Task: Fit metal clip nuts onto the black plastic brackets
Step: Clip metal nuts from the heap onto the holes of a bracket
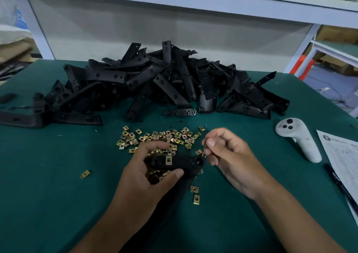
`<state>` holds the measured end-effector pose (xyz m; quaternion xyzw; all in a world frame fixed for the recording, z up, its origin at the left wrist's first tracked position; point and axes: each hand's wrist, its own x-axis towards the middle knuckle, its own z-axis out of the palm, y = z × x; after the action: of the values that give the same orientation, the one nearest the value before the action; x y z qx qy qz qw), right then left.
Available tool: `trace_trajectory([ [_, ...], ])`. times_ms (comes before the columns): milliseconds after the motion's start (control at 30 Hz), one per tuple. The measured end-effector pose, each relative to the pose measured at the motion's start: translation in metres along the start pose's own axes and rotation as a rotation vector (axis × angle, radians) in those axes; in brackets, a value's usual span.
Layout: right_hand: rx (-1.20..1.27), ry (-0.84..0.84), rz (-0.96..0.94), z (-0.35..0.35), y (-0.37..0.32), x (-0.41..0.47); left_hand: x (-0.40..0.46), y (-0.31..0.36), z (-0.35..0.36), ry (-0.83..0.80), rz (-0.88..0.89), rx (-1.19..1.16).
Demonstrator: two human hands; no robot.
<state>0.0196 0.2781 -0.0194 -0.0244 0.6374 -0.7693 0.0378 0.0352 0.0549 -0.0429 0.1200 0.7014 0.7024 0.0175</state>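
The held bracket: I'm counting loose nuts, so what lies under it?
Under the bracket, a few nuts show at its lower edge. Any beneath the bracket or the left hand are covered.

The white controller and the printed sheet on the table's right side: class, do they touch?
Apart. The head view shows a strip of green mat between the white controller and the printed sheet.

left hand (153, 167) grips black bracket (182, 162) with one clip nut (169, 160) fitted | right hand (226, 154) pinches a small clip beside bracket's end | loose nuts (158, 137) on green mat (48, 165) | bracket heap (155, 82) behind | white controller (298, 138) at right
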Motion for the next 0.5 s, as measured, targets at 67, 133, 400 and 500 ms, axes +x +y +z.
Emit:
trace_trajectory([
  [67,0.093,-0.057,0.032,0.003,-0.001,-0.001,-0.001,0.001,0.000,0.007,-0.012,-0.001],
  [133,0.114,-0.091,0.048,0.005,-0.003,-0.003,-0.001,0.003,0.000,0.013,-0.010,0.006],
  [400,0.022,-0.072,0.034,0.017,-0.005,-0.007,-0.002,0.005,0.003,0.009,0.004,0.057],
  [500,-0.009,-0.063,0.049,0.021,-0.004,-0.008,-0.004,0.003,0.003,-0.009,-0.001,0.080],
])
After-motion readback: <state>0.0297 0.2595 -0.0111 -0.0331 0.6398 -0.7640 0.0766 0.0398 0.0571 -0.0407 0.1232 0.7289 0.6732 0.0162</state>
